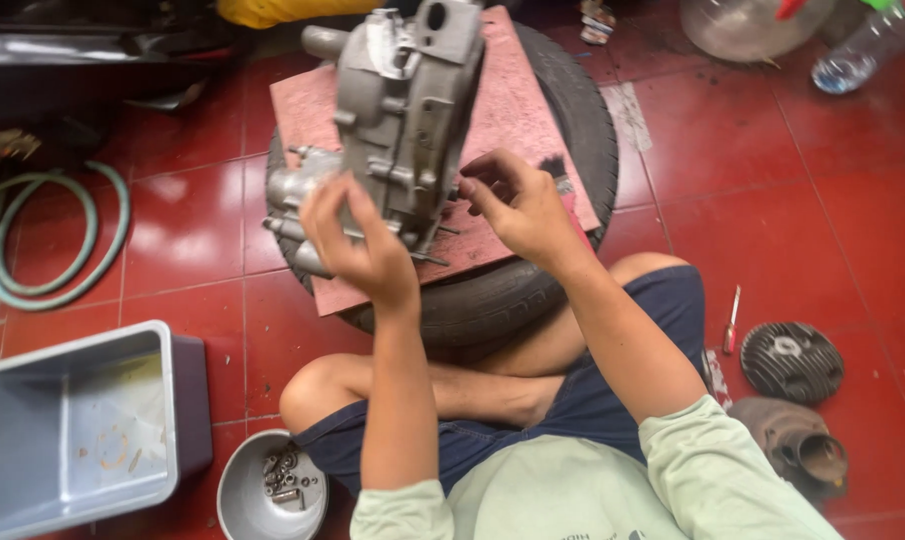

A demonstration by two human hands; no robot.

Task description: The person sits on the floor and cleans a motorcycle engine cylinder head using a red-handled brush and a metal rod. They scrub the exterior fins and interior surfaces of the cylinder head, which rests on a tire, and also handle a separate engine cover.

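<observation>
Left hand (358, 240) steadies ribbed cast-metal engine casing (403, 110); right hand (518, 205) grips bristly brush (556, 172).

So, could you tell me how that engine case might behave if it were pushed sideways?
The engine case looks like cast metal, so probably heavy and rigid. It stands on edge on the board, steadied by the left hand, so it may tip if released. The board lies on a tyre, perhaps a wobbly base.
</observation>
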